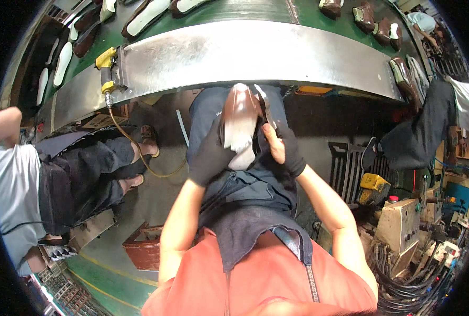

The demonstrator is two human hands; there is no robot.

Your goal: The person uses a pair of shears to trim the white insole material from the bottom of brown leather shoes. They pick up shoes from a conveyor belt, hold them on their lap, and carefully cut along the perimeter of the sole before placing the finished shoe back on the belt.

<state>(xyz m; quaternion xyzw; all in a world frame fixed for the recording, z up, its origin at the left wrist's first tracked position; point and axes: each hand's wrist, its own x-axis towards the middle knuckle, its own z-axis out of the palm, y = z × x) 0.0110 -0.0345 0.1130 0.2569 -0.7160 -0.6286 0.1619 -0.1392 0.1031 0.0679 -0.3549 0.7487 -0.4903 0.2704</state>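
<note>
A brown shoe upper (241, 105) with a shiny toe and pale inner material at its heel end is held over my lap, toe pointing away from me. My left hand (212, 152), in a black glove, is closed around its left side. On the other side, my right hand (286, 147), gloved with the thumb bare, grips a slim metal hand tool (264, 102) whose far end lies close along the upper's right edge. Its exact kind is not clear, and whether it touches the upper cannot be made out.
In front of me runs a metal bench edge (255, 52), with a green conveyor (245, 10) carrying shoe parts behind it. A yellow air tool (106, 68) with a hose hangs on the edge. People stand left (76, 179) and right (419, 126). Machinery (400, 224) sits at right.
</note>
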